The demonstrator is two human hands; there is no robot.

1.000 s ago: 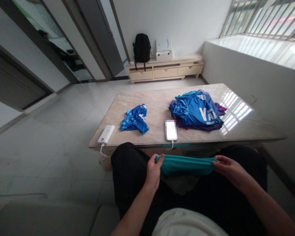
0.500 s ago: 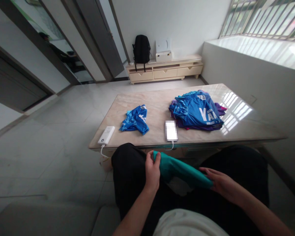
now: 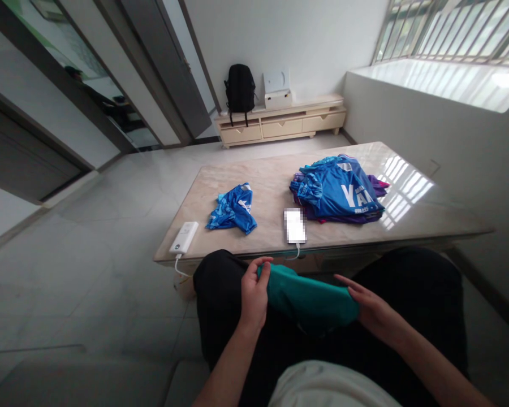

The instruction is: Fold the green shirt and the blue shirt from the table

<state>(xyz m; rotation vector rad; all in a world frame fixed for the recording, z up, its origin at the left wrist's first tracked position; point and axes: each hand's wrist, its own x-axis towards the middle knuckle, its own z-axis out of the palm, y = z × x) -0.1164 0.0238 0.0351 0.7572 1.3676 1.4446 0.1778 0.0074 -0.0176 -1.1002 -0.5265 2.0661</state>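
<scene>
On the person's lap, at the 6 o'clock edge of the head view, lies a teal garment (image 3: pixel 309 298), bunched into a long roll across black trousers. Its long axis runs from about 10 o'clock down to 4 o'clock, the higher end on the left. The left hand (image 3: pixel 253 294) sits at that 10 o'clock end, fingers curled over the cloth and thumb beneath, pinching the edge. The right hand (image 3: pixel 367 308) lies at the 4 o'clock end with fingers stretched out nearly flat along the fabric; whether the thumb grips from below cannot be told, since the cloth hides it. Both hands touch the garment, one at each end, so neither is nearer than the other, and the roll spans the gap between them.

Just beyond the knees, toward 12 o'clock, stands the table (image 3: pixel 424 223). It carries a white power bank (image 3: pixel 184 238) at the near left corner, a crumpled blue shirt (image 3: pixel 234 207) beside it, a white phone (image 3: pixel 294 226) on a cable near the front edge, and a stack of blue and purple shirts (image 3: pixel 338 190) toward 1 o'clock.
</scene>
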